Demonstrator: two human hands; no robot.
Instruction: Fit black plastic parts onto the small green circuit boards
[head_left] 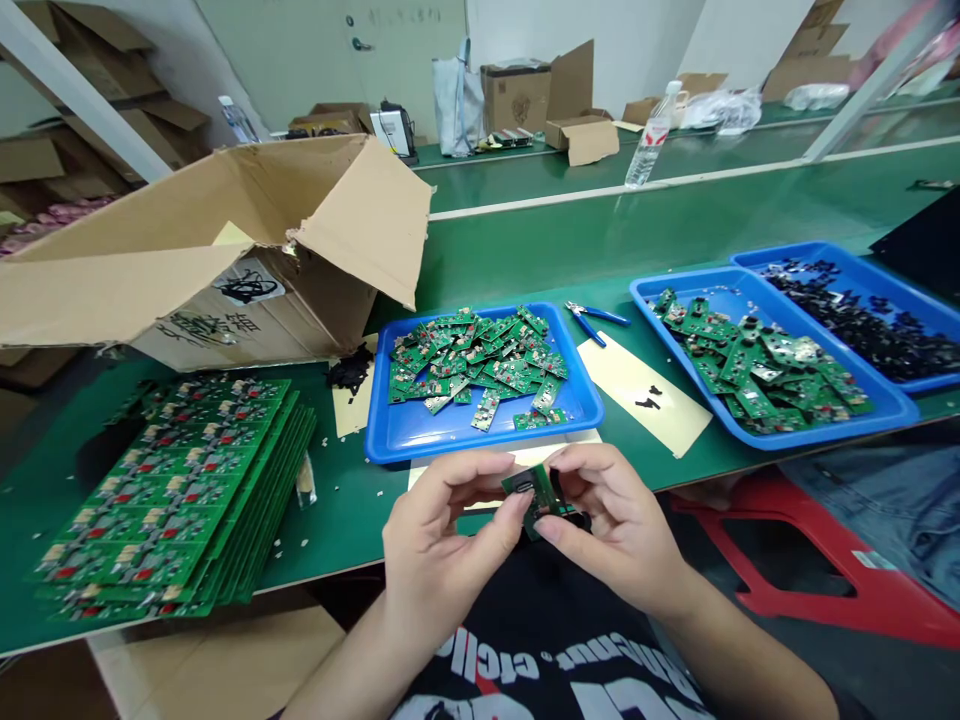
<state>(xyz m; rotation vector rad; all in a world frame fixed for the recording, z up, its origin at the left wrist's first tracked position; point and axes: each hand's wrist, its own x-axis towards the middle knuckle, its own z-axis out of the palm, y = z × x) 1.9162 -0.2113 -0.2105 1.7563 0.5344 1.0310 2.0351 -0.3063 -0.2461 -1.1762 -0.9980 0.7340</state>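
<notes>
Head view: both hands meet near the table edge, left hand and right hand pinched on one small green circuit board, just in front of the near blue tray of boards. Best grip is probably by the edges, fingertips off the parts, with even pressure while a black piece seats.

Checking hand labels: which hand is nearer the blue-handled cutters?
Right. The right hand is below the blue-handled cutters; the left hand is farther left.
</notes>
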